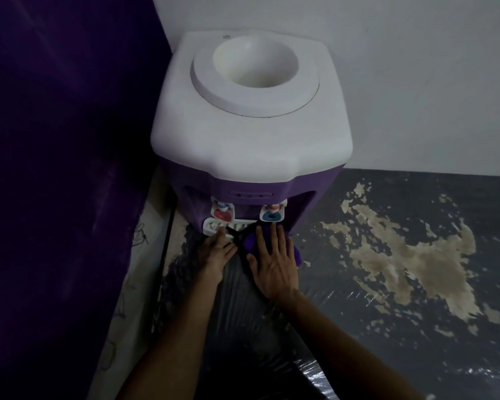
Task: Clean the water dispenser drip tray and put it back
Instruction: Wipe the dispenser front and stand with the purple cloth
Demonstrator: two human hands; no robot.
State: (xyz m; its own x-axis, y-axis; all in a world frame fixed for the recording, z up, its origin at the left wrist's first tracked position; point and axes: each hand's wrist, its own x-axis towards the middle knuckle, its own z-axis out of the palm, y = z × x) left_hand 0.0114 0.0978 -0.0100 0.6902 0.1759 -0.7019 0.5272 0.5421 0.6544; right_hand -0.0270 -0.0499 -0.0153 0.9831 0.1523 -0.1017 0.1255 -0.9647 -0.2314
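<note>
Dim corner, white wall, dark curtain at left, gray floor [387, 327] with peeling patches. Water dispenser [248, 145] stands there, no bottle on top. Drip tray [214, 225] sits in slot under red tap [222, 214], long side running left to right. Left hand [216, 252] flat, fingers spread, tips touching tray front (nearer one). Right hand [272, 264] open wide, pressing purple cloth [260, 241] just right of tray, under blue tap [272, 214]. Tray lies just ahead of both hands.
</note>
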